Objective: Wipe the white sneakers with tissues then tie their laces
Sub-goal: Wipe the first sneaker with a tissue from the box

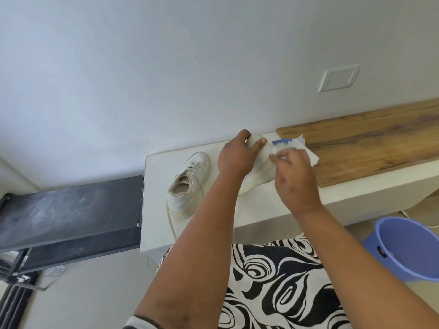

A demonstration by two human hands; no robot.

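- White leather of one sneaker shows in the middle of the head view, where the left hand grips its toe end, with fingers curled over the top and the thumb on the near side.
- Right hand, just to the right of centre, pinches a white tissue against the side of this held sneaker; the fingers are bent around the paper, and part of the tissue hangs free to the right.
- The second sneaker stands alone, left of centre, on the white counter; its laces look loose and one lace hangs over the near edge.
- Behind the tissue I see a blue and white packet, maybe the tissue pack, but it is mostly hidden.
- At the right of the frame a wooden board lies on the counter, and a blue bucket stands low on the right.
- Risk, as I judge it: the thin tissue can tear if the hand presses too hard.
- The hanging lace can catch on the person's forearm, and this could pull the second sneaker off the edge.
- The held sneaker can twist out if the grip on the toe gets weak during rubbing.
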